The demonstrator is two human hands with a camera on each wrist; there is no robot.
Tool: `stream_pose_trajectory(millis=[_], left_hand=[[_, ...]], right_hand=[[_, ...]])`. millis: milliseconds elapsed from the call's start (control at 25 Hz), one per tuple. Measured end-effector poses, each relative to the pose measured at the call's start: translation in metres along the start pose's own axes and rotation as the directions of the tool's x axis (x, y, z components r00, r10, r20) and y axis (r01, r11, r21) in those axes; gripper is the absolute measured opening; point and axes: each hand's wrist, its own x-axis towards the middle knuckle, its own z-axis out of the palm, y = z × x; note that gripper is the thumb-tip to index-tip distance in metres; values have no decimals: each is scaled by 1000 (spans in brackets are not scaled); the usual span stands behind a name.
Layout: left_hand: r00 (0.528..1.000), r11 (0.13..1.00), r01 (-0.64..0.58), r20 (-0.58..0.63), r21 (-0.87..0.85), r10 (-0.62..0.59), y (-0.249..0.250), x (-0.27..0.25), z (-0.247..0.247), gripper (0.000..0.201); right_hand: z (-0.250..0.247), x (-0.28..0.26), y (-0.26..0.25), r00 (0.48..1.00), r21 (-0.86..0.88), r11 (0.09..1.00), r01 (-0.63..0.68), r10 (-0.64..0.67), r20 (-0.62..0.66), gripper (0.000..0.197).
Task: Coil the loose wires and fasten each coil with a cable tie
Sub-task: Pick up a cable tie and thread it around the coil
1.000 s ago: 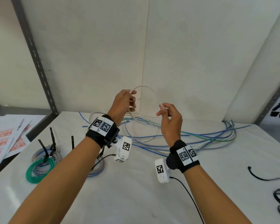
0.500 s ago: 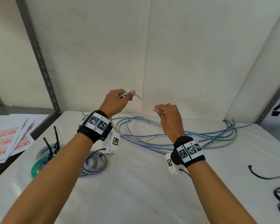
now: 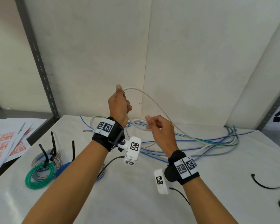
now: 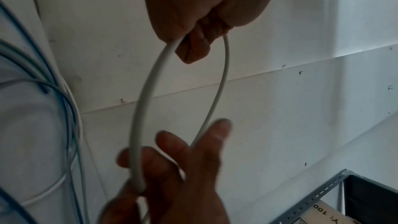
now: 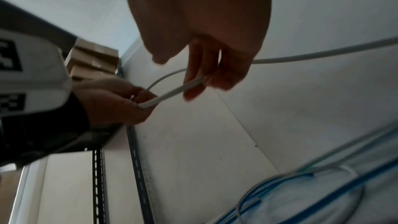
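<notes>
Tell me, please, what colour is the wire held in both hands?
White wire; clearest in the head view.

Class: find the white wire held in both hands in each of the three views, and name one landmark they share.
Head: white wire arcs at centre, between both hands.
Left wrist: looped at centre.
Right wrist: crossing the middle.
Shared landmark: blue wires on the table.

The head view is bright and evenly lit, with soft shadows on the white table and straight lines bowing near the frame edges. Both wrist views are dim and bluish, their hands backlit to dark shapes. Motion blur smears the right wrist view, worst over the blue wires.
</notes>
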Motion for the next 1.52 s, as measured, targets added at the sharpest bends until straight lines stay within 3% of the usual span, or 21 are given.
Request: stream_pose_trajectory(millis=[80, 160, 200, 240, 360, 440, 560, 680, 760, 840, 920, 1080, 1240, 1360, 1520], left_hand=[[998, 998, -4, -58, -57, 1, -3, 2, -1, 45], [996, 993, -22, -85, -116, 12, -8, 4, -3, 45], [996, 991, -30, -81, -131, 20, -13, 3, -3, 45], [997, 990, -36, -65, -135, 27, -18, 3, -2, 45], [999, 996, -36, 19, -86, 38, -37, -2, -2, 43], [991, 996, -82, 109, 42, 77, -49, -7, -8, 41], [962, 964, -143, 260, 223, 83, -62, -13, -27, 35], [936, 930, -119, 353, 348, -12, -69, -18, -45, 34], [921, 878, -173, 390, 446, -17, -72, -16, -53, 39], [898, 840, -223, 439, 494, -20, -72, -11, -55, 41], [876, 815, -259, 481, 518, -27, -69, -6, -58, 41], [835, 793, -247, 538, 557, -118, -62, -2, -62, 43], [821, 732, -249, 539, 634, -188, -57, -3, -64, 47], [758, 704, -284, 602, 651, -251, -55, -2, -67, 39], [662, 729, -245, 660, 639, -356, -45, 1, -76, 28]], right_hand=[[-10, 3, 6, 976, 244, 946, -214, 195, 101, 31], [-16, 6, 7, 926, 564, 736, -376, 314, 208, 28], [-16, 7, 5, 921, 641, 663, -386, 316, 228, 25], [-13, 9, 2, 934, 663, 661, -353, 290, 209, 21], [8, 15, -2, 988, 440, 892, -104, 145, -60, 23], [15, 18, 3, 971, 212, 975, 65, -13, -237, 28], [15, 18, 21, 933, -56, 978, 202, -210, -292, 18], [15, 14, 38, 897, -358, 881, 310, -396, -198, 23], [14, 14, 42, 865, -500, 807, 314, -460, -199, 21], [11, 17, 43, 873, -456, 813, 363, -467, -139, 19], [8, 18, 44, 911, -256, 883, 392, -412, -27, 20], [-3, 20, 41, 954, -166, 940, 299, -293, 59, 20], [-4, 21, 42, 931, -148, 927, 344, -316, 185, 24], [-5, 20, 40, 907, -99, 922, 373, -340, 250, 22], [-12, 20, 32, 955, -44, 987, 156, -139, 263, 11]])
